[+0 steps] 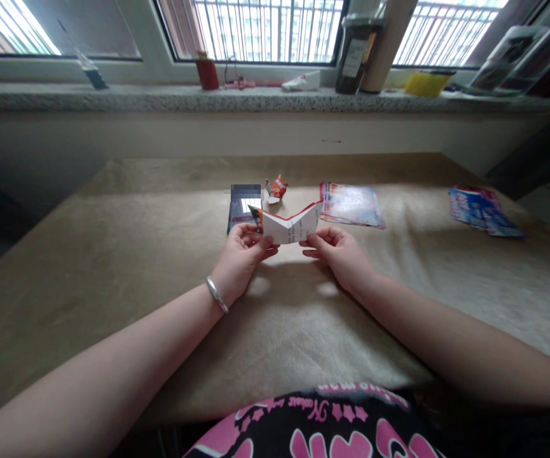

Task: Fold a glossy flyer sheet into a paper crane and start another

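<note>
White paper (280,236) with a fold was just over the surface (112,267), between our left grip (245,256) and our right grip (340,253), which each pinched one side. We thought soft, even pinching was best, to keep the fold straight.

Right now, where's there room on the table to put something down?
Bare table lies left of the dark slab, between the pale sheets and blue packets, and between the forearms. It's crowded in the middle: the left hand and right hand hold folded paper, with the slab, small red thing and pale sheets close by.
</note>
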### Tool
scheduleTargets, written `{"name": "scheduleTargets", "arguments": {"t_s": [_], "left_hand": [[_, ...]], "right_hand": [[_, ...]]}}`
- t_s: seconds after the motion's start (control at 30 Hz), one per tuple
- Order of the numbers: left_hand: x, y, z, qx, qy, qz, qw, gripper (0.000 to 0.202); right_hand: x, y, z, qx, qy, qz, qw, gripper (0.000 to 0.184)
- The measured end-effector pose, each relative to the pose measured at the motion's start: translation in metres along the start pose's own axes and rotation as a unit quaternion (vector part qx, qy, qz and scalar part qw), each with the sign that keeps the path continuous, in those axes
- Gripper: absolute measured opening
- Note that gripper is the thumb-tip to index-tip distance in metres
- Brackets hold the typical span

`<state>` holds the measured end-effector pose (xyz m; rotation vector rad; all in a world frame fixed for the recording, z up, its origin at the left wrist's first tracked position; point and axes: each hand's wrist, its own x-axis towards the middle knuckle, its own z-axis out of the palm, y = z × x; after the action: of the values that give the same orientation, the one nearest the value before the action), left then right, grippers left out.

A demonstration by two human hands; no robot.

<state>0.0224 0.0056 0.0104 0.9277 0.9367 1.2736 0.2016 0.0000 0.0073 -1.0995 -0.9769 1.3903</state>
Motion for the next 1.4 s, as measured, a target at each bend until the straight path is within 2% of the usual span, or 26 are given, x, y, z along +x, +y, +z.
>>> {"name": "scheduleTargets", "arguments": {"t_s": [0.07,0.2,0.43,0.5,0.6,0.7,0.8,0.87,0.97,1.03,1.23,1.4], "left_hand": [[0.0,0.0,0.0,0.017,-0.025,-0.006,1.0,0.051],[-0.002,0.0,0.0,0.052,-0.073,-0.018,0.996,0.031],[-0.003,-0.001,0.0,0.121,-0.035,0.004,0.992,0.021],[-0.004,0.0,0.0,0.114,-0.006,0.015,0.993,0.027],[-0.006,0.003,0.0,0.073,0.033,0.024,0.996,0.048],[-0.006,0.007,0.0,0.067,0.036,0.016,0.997,0.064],[-0.003,0.011,0.0,0.093,0.025,-0.022,0.995,0.075],[-0.001,0.015,-0.001,0.101,0.017,-0.057,0.993,0.074],[0.004,0.018,-0.004,0.097,-0.017,-0.11,0.989,0.059],[0.006,0.019,-0.006,0.092,-0.02,-0.12,0.988,0.06],[0.002,0.017,-0.006,0.088,-0.052,-0.109,0.989,0.073],[-0.005,0.012,-0.002,0.101,-0.089,-0.071,0.988,0.065]], "right_hand": [[-0.001,0.0,0.001,0.006,-0.002,0.01,1.0,0.039],[-0.004,-0.001,0.002,-0.018,-0.01,0.017,1.0,0.034],[-0.001,0.0,-0.001,-0.117,-0.031,-0.022,0.992,0.028],[0.001,0.001,-0.003,-0.117,-0.031,-0.023,0.992,0.029],[0.002,0.001,-0.005,-0.141,-0.064,-0.032,0.987,0.035],[0.001,0.0,-0.005,-0.197,-0.102,-0.041,0.974,0.035],[0.0,0.0,-0.006,-0.227,-0.118,-0.046,0.966,0.037],[0.0,0.001,-0.007,-0.236,-0.122,-0.05,0.963,0.038],[0.001,0.003,-0.009,-0.252,-0.127,-0.057,0.958,0.038],[0.001,0.004,-0.01,-0.263,-0.131,-0.066,0.954,0.039],[0.001,0.005,-0.01,-0.32,-0.104,-0.15,0.93,0.035],[0.0,0.003,-0.009,-0.349,-0.103,-0.223,0.904,0.04]]}}
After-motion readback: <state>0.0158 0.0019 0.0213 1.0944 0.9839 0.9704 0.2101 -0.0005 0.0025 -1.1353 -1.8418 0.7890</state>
